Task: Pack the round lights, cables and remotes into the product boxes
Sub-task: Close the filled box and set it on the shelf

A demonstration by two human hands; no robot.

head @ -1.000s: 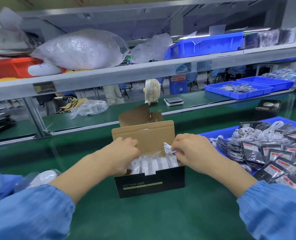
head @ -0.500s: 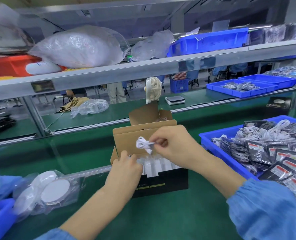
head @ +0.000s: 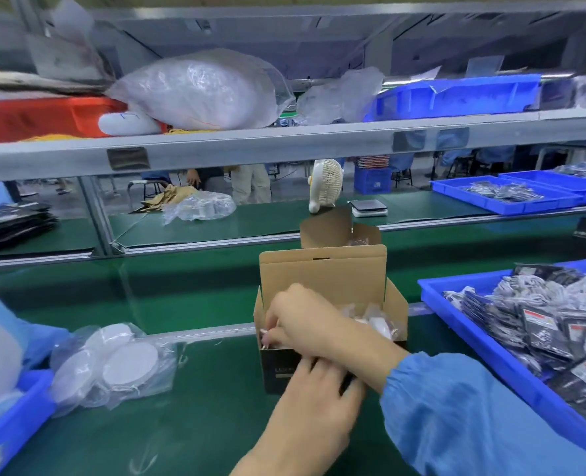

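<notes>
One open black product box (head: 278,369), brown flaps up; both hands' finger states unclear.

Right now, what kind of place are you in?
Probably a factory packing line: a green workbench, blue bins of bagged parts, an open product box being filled, and more workstations behind.

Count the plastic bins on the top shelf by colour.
Red bin: 1
Blue bin: 1
Total: 2
</notes>
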